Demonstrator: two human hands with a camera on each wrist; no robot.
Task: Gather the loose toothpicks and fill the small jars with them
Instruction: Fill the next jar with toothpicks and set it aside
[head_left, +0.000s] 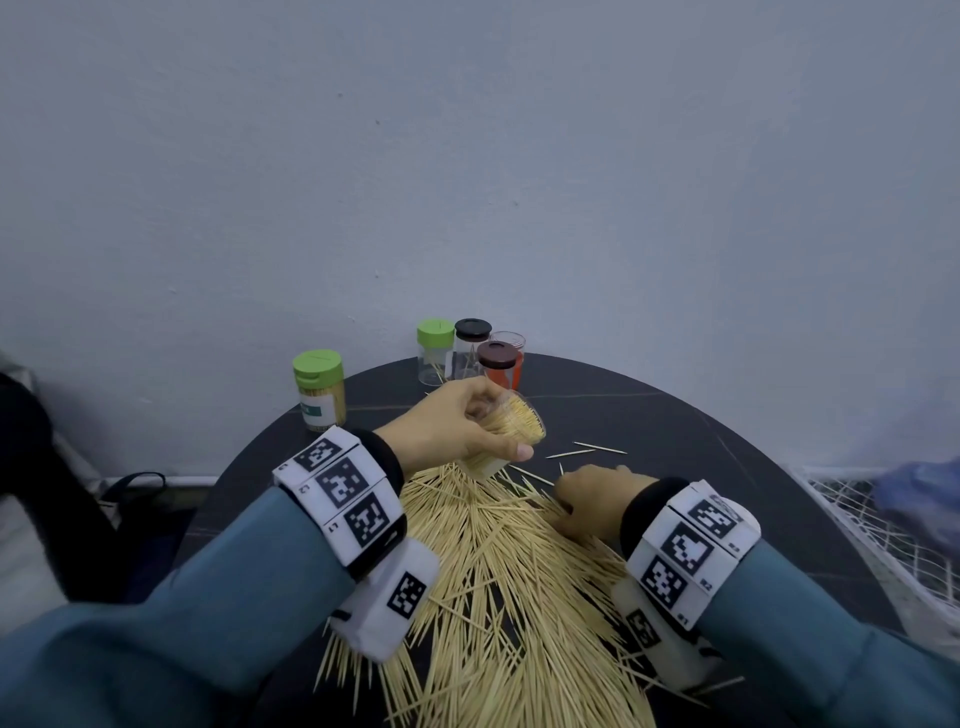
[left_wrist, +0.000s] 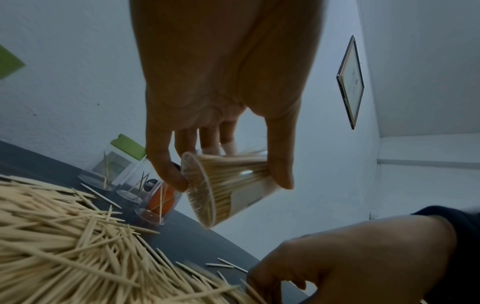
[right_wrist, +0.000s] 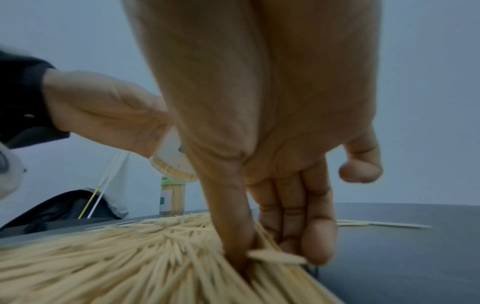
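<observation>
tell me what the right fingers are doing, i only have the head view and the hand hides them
Observer: The right hand pinches a few toothpicks between thumb and fingers at the pile's edge.
Operator: is the held jar's base down
Observer: No, the left hand holds the jar tilted, its clear base toward the wrist camera.
Operator: anything in the capped jars at the back
Observer: The green-lidded jar holds only a few toothpicks.
</observation>
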